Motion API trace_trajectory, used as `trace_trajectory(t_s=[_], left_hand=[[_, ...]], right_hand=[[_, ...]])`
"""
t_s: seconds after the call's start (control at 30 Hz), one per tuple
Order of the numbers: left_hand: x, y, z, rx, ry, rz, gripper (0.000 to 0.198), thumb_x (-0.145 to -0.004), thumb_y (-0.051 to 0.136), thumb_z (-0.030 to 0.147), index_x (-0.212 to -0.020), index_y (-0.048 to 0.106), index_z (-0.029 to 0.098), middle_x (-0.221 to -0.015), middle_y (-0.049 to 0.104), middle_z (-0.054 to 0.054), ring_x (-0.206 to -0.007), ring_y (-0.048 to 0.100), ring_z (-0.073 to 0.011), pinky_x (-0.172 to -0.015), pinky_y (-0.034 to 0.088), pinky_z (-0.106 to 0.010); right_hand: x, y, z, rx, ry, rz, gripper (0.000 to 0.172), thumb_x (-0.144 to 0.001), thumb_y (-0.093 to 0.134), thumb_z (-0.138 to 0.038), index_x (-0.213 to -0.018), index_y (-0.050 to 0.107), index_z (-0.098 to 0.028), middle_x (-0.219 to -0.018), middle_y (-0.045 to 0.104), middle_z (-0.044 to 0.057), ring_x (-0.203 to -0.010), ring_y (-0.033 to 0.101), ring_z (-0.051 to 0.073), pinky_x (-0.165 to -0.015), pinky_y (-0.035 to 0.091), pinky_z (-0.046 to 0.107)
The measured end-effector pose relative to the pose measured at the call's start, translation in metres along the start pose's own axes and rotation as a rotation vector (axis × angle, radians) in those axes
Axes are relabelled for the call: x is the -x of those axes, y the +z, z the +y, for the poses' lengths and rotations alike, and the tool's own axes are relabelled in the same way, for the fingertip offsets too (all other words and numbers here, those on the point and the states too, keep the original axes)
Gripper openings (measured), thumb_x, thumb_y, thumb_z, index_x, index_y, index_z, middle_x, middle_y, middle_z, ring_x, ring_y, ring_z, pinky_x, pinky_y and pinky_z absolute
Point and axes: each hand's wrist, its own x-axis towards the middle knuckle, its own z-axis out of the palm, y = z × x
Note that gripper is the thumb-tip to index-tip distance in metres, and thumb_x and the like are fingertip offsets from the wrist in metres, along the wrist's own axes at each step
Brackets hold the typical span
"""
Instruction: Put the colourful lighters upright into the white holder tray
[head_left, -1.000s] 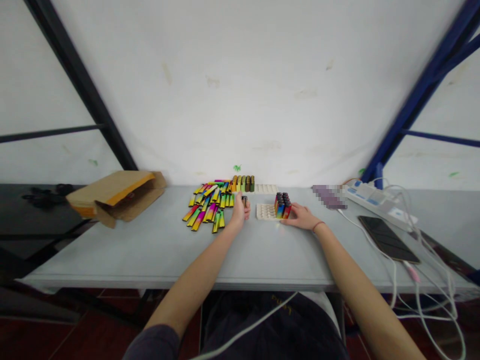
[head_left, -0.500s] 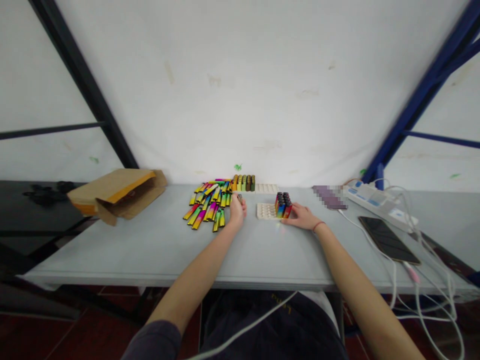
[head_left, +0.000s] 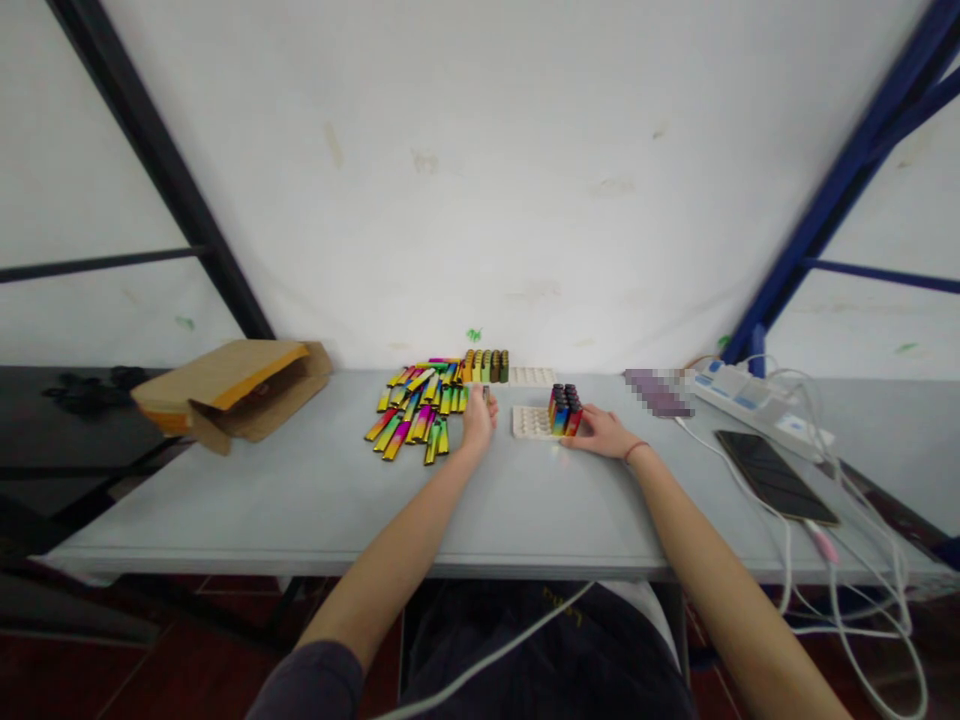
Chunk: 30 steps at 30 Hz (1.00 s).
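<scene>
My left hand (head_left: 478, 418) is closed around a small dark-tipped stick (head_left: 486, 392), mostly hidden by the fingers. Left of it lies a loose pile of slim, shiny rainbow-coloured sticks (head_left: 409, 425). My right hand (head_left: 604, 433) is at the right end of a white holed tray (head_left: 529, 422), its thumb along the front edge and its fingers beside the upright sticks. Several rainbow sticks with black caps (head_left: 566, 412) stand close together in that end of the tray. The tray's left part shows bare holes.
Behind my left hand stand rows of yellow-to-dark capped sticks (head_left: 487, 366), beside a second white holed tray (head_left: 531, 376). An opened cardboard box (head_left: 232, 385) sits on the left. On the right are a phone (head_left: 776, 476), a power strip (head_left: 761, 405) and tangled white cables.
My left hand has shifted slightly right and turned a little, showing more of the stick's tip. My right hand stays at the tray, and the upright sticks look unchanged.
</scene>
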Motion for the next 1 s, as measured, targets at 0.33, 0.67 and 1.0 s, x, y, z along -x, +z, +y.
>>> trace_trajectory(t_s=[0.33,0.67,1.0], left_hand=[[-0.012,0.045,-0.005,-0.471,0.594,-0.180,0.013,-0.094,0.050,0.024,-0.099,0.061,0.018,-0.108,0.064,-0.009,-0.105,0.059,-0.0183,-0.097,0.046,-0.030],[-0.031,0.039,-0.023,-0.672,0.627,-0.373,0.023,-0.093,0.053,0.024,-0.109,0.067,0.015,-0.115,0.068,-0.013,-0.111,0.062,-0.0227,-0.103,0.046,-0.036],[-0.013,0.042,-0.018,-0.870,0.662,-0.356,0.031,-0.096,0.050,0.026,-0.125,0.060,0.021,-0.108,0.070,-0.007,-0.097,0.066,-0.0196,-0.095,0.049,-0.035]], right_hand=[[0.000,-0.001,-0.003,-0.008,0.009,-0.002,0.061,-0.082,0.065,-0.061,-0.130,0.060,-0.023,-0.138,0.058,0.015,-0.127,0.053,0.035,-0.107,0.037,0.057],[0.002,-0.001,-0.004,-0.034,0.020,-0.011,0.065,-0.082,0.065,-0.061,-0.135,0.056,-0.024,-0.146,0.052,0.015,-0.134,0.047,0.037,-0.111,0.031,0.061],[0.002,-0.002,-0.004,-0.030,0.023,-0.030,0.065,-0.083,0.064,-0.061,-0.136,0.056,-0.024,-0.146,0.052,0.015,-0.134,0.047,0.037,-0.111,0.031,0.062]])
